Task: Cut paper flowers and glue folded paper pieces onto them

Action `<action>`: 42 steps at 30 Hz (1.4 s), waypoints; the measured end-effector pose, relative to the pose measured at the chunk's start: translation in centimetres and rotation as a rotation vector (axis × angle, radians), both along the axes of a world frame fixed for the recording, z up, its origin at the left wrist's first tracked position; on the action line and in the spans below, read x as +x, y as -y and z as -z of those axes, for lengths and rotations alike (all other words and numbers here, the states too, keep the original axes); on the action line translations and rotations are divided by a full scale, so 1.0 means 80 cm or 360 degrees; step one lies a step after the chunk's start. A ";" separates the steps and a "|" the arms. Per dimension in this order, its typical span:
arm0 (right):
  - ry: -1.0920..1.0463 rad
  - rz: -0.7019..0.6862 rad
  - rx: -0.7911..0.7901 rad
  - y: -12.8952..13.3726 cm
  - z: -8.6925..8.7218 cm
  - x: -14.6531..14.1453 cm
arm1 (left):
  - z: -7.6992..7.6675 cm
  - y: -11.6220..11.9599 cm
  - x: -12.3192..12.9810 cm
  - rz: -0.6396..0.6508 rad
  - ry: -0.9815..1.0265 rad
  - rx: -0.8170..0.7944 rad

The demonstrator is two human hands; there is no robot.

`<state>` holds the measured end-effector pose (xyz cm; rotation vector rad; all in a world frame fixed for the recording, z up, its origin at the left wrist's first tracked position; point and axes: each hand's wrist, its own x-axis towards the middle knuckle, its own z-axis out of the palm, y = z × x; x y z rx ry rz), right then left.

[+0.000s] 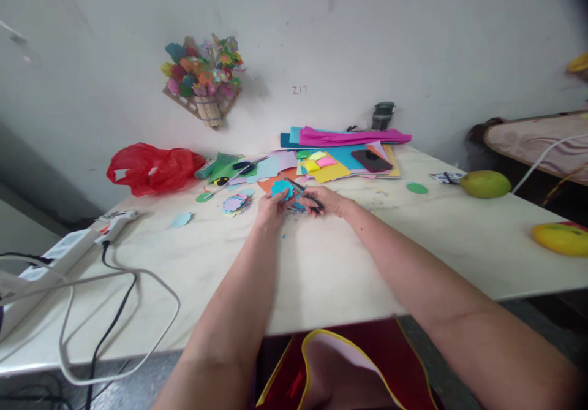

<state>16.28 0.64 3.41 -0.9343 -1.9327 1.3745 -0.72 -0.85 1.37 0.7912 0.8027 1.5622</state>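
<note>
- Head view: the left hand (271, 206) is nearly closed, thumb and fingers pinching a blue scalloped paper piece (280, 189) near its edge.
- The right hand (334, 201) is partly curled around the handles of dark scissors (307, 196), their blades pointing left and far, at the right side of the blue piece.
- The blue piece is held above the desk (331, 275), near the middle of its width; small blue scraps (296, 209) lie beneath the hands.
- Left of the left hand lies a pile of scalloped paper pieces (234, 203), with a single pale blue piece (182, 219) further left.
- Beyond the hands are coloured sheets (337, 173), small bright packets (326, 161) and a phone (372, 160).
- Far left of the hands are a second pair of scissors (245, 165) and a red plastic bag (154, 171).
- To the right, a green oval (417, 188) lies flat on the desk.
</note>
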 end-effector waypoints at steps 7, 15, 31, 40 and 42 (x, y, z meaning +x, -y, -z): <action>-0.0022 0.0010 -0.0035 0.001 0.001 -0.004 | -0.002 0.002 0.002 -0.0002 0.0054 0.0012; -0.0048 0.0001 -0.0009 -0.003 0.005 -0.005 | -0.002 0.002 0.004 -0.0024 0.0014 -0.0005; -0.0023 0.0009 0.0046 -0.004 0.010 -0.006 | 0.004 -0.003 0.002 -0.0040 0.0066 0.0001; 0.0010 -0.0059 -0.0014 -0.003 0.006 -0.001 | 0.000 0.001 0.001 -0.0014 0.0085 0.0017; 0.0028 -0.0103 -0.0017 -0.005 0.005 0.003 | -0.001 0.001 -0.001 -0.0010 0.0074 0.0010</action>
